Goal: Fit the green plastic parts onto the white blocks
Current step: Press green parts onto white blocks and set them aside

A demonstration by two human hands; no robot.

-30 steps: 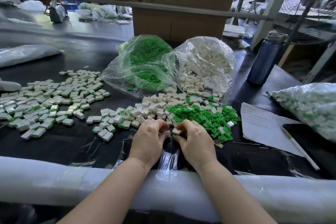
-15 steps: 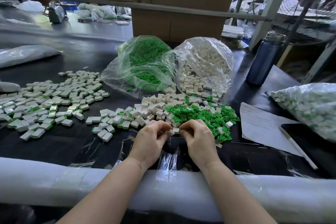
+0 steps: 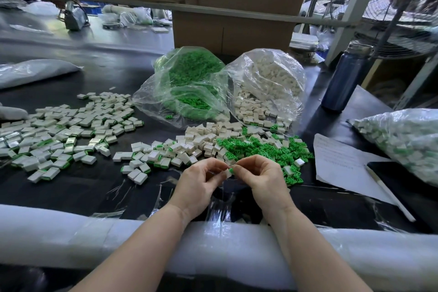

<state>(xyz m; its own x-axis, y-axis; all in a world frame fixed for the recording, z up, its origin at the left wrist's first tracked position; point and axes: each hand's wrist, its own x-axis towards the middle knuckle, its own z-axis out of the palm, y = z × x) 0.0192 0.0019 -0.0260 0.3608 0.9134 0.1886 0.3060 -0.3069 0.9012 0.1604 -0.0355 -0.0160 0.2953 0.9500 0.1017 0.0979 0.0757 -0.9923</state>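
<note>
White block [image 3: 228, 173] pinched between left hand [image 3: 198, 187] and right hand [image 3: 263, 182]: mostly covered by fingertips, only a corner and a green sliver show; whether green part is seated, can't tell. Sealed bag [image 3: 403, 140] cut by right edge. Paper sheet [image 3: 339, 161] writing too faint to read. Fan [image 3: 407, 7] cropped at top right. Both forearms run off bottom edge.

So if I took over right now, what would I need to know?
Left hand pinches a white block; right hand pinches a green part against it, not clearly seated.
Loose green parts and bare white blocks lie just beyond the hands, with bags of more behind.
Done: finished blocks spread at left.
Left: seat this one, then work through the piles.
</note>
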